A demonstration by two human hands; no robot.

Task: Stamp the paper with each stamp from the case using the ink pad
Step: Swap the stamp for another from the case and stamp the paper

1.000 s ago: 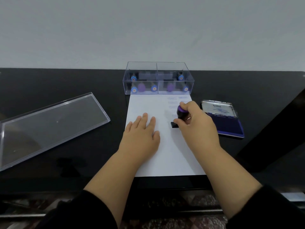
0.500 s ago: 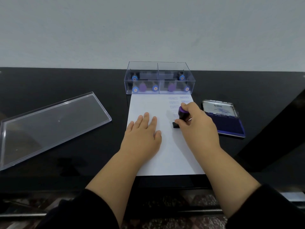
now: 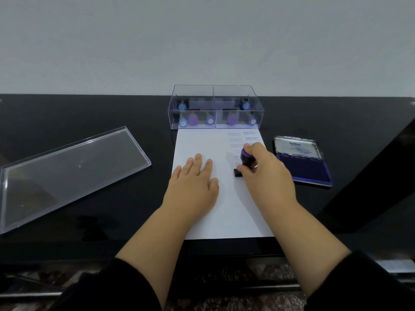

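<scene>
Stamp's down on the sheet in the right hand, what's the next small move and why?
Probably lift the stamp straight up: its black base sits on the paper below the earlier prints, the right hand grips it, and the left hand lies flat, steadying the sheet.

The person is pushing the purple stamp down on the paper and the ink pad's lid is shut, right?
Not quite. The head view shows the ink pad lying open, its lid tilted back. The rest holds: the right hand presses the purple stamp onto the paper.
</scene>
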